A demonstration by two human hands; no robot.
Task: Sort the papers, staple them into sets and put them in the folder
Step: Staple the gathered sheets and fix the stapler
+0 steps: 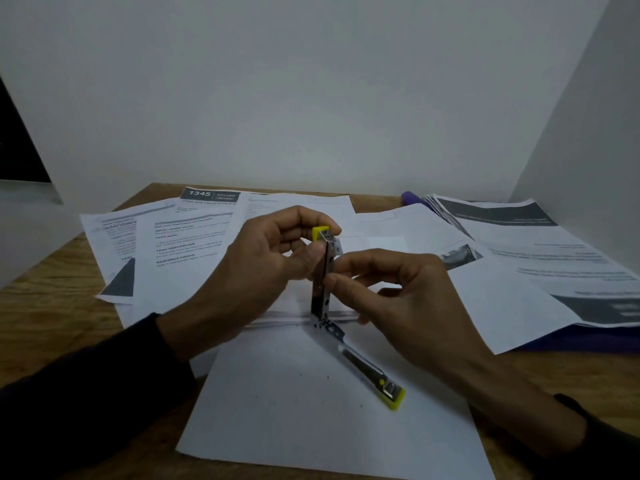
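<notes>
Stapler (323, 292) opened wide at frame center, base flat on blank sheet (311, 403), upper arm upright. Left hand (270, 258) pinches its yellow tip; right hand (398, 289) pinches the arm. Papers (180, 244) spread over desk (45, 317); purple folder (588, 337) at right, under sheets.

head: 1 view | faces forward-down | close over table (52, 317)

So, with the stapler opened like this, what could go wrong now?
1. The yellow-tipped metal stapler stands swung open, both hands pinching its raised arm; the left hand or right hand might get nipped if it snaps shut.
2. The loose white printed papers lie overlapped, so sets could get mixed.
</notes>
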